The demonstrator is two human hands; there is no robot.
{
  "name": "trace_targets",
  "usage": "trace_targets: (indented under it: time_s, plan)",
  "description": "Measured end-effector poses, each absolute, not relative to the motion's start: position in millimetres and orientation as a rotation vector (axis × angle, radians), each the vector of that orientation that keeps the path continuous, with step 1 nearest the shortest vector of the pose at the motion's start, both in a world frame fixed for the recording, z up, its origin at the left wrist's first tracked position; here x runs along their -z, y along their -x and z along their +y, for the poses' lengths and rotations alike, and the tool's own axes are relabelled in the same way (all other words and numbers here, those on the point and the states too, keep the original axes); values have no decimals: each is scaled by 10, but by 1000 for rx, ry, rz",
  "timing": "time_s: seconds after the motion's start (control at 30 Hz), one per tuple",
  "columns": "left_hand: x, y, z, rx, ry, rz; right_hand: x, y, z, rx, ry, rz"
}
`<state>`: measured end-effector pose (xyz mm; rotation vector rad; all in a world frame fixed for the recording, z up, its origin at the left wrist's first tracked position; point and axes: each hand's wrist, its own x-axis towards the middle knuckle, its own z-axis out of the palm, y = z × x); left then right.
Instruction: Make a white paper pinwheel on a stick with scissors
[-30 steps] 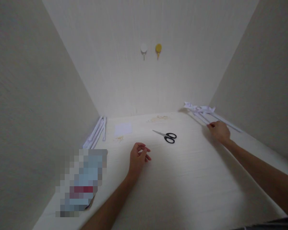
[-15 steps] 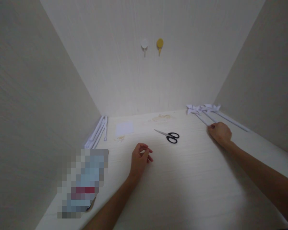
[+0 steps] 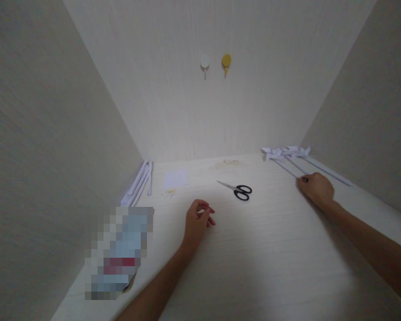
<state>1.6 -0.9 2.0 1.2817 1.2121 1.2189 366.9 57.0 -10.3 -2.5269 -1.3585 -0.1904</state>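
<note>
Our right grip (image 3: 317,190) pinches a white paper stick (image 3: 286,168), which runs from it toward the back wall (image 3: 180,111); our left grip (image 3: 198,218) hangs loosely open.

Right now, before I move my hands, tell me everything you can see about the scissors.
The scissors have two black, plastic-looking finger loops and slim grey blades that look metal. They lie flat on the white surface, blades apparently closed, though they are too small to be sure. The tip points left and slightly away, toward the white sheet, with the loops to the right. They rest beyond the left hand; neither hand touches them.
</note>
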Motion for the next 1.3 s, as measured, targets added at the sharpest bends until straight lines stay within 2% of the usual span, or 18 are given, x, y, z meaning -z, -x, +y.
trace_targets:
  time_s: [0.67, 0.77, 0.87, 1.0, 1.1, 1.2, 1.3]
  plan:
    - [-62, -42, -43, -1225, -1272, 1236, 97, -3728, 537, 183, 2471, -1342]
    - [-44, -43, -43, -1224, -1277, 1215, -16, -3740, 537, 279, 2383, -1419]
    - [-30, -45, -51, -1211, -1273, 1195, -325, -3627, 630, 307, 2286, -1479]
    - [-19, -50, -79, -1230, -1270, 1178, -876, -3076, 863, 387, 2015, -1766]
    - [-1, -49, -94, -1252, -1260, 1162, -1082, -2385, 1023, 298, 1804, -2112]
    - [21, -47, -98, -1249, -1269, 1155, -982, -1620, 1117, 235, 1544, -2562]
    - [34, -46, -98, -1232, -1274, 1145, -708, -973, 1188, 174, 1383, -2715]
